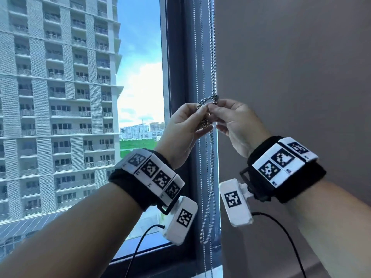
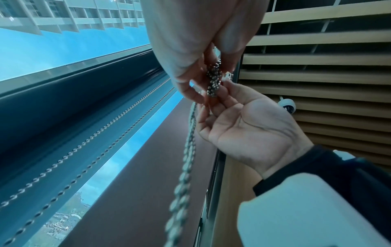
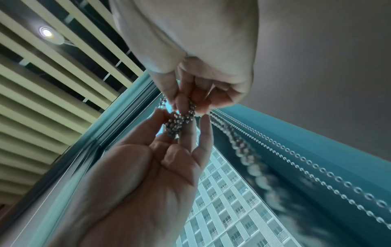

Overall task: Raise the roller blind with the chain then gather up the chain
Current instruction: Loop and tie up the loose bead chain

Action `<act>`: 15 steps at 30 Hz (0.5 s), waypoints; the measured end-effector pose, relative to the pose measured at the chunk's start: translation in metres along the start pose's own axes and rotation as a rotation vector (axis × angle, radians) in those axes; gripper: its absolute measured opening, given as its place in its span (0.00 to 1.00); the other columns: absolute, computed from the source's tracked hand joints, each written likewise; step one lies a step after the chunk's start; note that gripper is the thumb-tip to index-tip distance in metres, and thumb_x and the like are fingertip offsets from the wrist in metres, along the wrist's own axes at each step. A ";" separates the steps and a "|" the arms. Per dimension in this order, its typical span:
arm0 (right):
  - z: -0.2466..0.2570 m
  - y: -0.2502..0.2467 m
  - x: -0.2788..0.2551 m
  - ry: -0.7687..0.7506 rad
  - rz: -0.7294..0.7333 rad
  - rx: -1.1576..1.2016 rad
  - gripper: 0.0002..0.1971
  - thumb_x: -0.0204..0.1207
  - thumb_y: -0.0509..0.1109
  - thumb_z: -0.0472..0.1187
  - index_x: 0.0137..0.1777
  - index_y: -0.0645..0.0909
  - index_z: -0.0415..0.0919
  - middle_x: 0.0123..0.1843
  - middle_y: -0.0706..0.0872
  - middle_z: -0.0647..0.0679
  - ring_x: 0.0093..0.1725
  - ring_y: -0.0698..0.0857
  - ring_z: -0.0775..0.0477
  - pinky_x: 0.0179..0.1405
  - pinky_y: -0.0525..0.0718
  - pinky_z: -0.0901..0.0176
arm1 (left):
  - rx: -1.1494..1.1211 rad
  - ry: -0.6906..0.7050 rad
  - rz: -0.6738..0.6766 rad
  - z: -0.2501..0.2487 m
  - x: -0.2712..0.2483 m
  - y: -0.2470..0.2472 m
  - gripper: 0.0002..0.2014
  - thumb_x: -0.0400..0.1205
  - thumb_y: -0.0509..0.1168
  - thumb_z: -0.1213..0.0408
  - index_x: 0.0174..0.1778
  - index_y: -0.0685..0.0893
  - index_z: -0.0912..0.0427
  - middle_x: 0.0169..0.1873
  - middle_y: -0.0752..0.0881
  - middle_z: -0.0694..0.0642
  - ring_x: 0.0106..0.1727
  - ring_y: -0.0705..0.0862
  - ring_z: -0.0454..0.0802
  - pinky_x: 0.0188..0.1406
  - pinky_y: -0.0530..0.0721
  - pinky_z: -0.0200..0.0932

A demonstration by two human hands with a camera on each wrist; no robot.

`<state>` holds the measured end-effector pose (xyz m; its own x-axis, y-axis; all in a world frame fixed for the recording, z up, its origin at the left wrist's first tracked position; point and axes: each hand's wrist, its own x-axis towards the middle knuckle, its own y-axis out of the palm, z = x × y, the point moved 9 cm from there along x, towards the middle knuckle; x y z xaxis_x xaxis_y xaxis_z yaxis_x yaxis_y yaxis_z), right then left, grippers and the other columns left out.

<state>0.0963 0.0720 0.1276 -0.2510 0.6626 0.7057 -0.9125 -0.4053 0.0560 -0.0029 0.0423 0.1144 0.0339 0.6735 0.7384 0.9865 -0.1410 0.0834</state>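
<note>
A silver bead chain [image 1: 214, 57] hangs down along the dark window frame [image 1: 180, 57]. Both hands are raised to it and meet at a bunched knot of beads [image 1: 207, 121]. My left hand [image 1: 201, 115] pinches the bundle from the left, thumb and fingers curled round it. From the right, my right hand [image 1: 214, 112] pinches the same bundle at its top. In the left wrist view the bundle [image 2: 213, 81] sits between both hands' fingertips. The right wrist view shows the beads [image 3: 180, 123] wrapped in a tight coil. Below the hands, loose loops [image 1: 207, 217] dangle. The glass on the left is uncovered.
A second, thinner chain [image 1: 197, 57] runs straight down just left of the held one. A flat grey surface [image 1: 291, 77] fills the right side. The window sill [image 1: 160, 249] lies below. Cables [image 1: 140, 243] trail from both wrist cameras. A slatted ceiling [image 2: 317, 75] is overhead.
</note>
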 end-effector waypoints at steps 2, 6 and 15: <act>0.007 -0.001 0.001 -0.061 -0.039 -0.037 0.07 0.79 0.68 0.32 0.42 0.83 0.42 0.31 0.85 0.53 0.27 0.81 0.65 0.30 0.76 0.79 | 0.008 -0.002 -0.031 0.000 0.001 -0.002 0.03 0.85 0.60 0.65 0.47 0.76 0.59 0.44 0.84 0.58 0.46 0.83 0.50 0.53 0.84 0.46; 0.009 -0.001 0.003 -0.100 -0.083 -0.034 0.08 0.79 0.65 0.27 0.44 0.82 0.38 0.36 0.85 0.49 0.28 0.82 0.64 0.32 0.78 0.78 | 0.061 0.005 -0.097 -0.001 0.005 -0.005 0.02 0.84 0.62 0.65 0.46 0.76 0.59 0.46 0.83 0.61 0.43 0.84 0.48 0.46 0.84 0.40; 0.026 -0.005 0.005 -0.154 -0.139 -0.148 0.14 0.74 0.63 0.22 0.44 0.77 0.44 0.39 0.88 0.48 0.33 0.86 0.61 0.34 0.79 0.73 | 0.199 0.014 -0.199 -0.005 0.012 -0.014 0.03 0.85 0.61 0.65 0.49 0.78 0.59 0.48 0.87 0.56 0.44 0.83 0.45 0.49 0.80 0.43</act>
<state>0.1087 0.0607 0.1491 -0.0783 0.5973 0.7982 -0.9750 -0.2131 0.0638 -0.0169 0.0482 0.1257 -0.1646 0.6633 0.7301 0.9856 0.1392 0.0957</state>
